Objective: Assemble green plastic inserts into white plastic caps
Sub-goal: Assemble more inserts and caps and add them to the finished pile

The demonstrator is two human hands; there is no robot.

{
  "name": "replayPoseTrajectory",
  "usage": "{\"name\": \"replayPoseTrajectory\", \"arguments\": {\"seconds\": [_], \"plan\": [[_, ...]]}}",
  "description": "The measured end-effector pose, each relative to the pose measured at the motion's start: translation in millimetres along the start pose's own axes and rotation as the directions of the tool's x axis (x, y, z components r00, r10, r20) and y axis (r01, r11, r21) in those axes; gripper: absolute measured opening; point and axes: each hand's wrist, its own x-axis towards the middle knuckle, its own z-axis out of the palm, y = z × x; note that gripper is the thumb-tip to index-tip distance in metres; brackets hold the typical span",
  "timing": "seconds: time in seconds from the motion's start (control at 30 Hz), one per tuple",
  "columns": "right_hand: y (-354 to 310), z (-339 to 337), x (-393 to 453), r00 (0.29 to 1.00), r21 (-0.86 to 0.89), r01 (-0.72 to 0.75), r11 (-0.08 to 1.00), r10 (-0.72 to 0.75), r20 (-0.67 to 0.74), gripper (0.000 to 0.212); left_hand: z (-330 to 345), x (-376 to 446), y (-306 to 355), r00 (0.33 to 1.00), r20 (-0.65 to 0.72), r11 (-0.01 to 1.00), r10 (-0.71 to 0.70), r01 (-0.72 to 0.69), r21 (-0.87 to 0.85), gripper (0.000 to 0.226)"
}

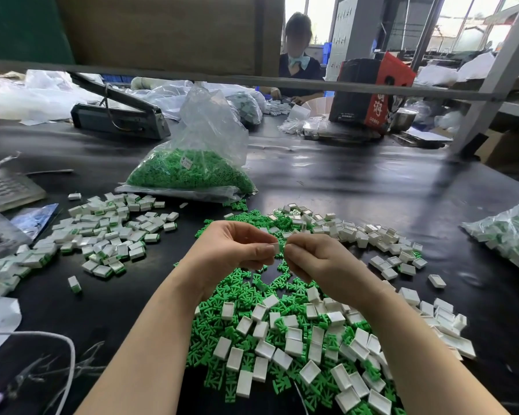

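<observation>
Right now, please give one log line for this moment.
step: fitting insert | left hand: pinches white cap | right hand: pinching same part | finished pile: left

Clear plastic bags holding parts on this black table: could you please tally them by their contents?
Clear plastic bag of loose green plastic inserts: 1
Clear plastic bags of mixed white-and-green parts, one at the right edge, one at the far side: 2
Total: 3
</observation>
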Motion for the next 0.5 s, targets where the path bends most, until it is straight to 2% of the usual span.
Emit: {"name": "replayPoseTrajectory", "arguments": {"seconds": [0.17, 0.33, 0.4, 0.5], "plan": [[0.5, -0.2, -0.3, 0.999, -0.015, -0.005, 1.000, 0.005, 0.038, 0.032, 0.6, 0.1, 0.2, 1.000, 0.008, 0.998, 0.018, -0.018, 0.064, 0.024], [2.3, 0.1, -1.6, 0.998, -0.044, -0.015, 0.999, 0.018, 0.068, 0.032, 2.8, -0.1, -1.9, 0.996, 0.084, 0.966, -0.027, 0.005, 0.257, 0.001], [2.4, 1.5, -1.8, 0.996, -0.050, -0.021, 0.999, 0.026, 0.086, 0.033, 2.9, -1.5, -1.9, 0.990, 0.128, 0.936, -0.057, 0.008, 0.351, 0.010], [2.3, 2.4, -2.3, 0.992, -0.009, -0.044, 0.999, 0.045, 0.122, 0.032, 1.7, -3.5, 0.4, 0.986, 0.156, 0.915, -0.056, -0.012, 0.402, 0.015]]}}
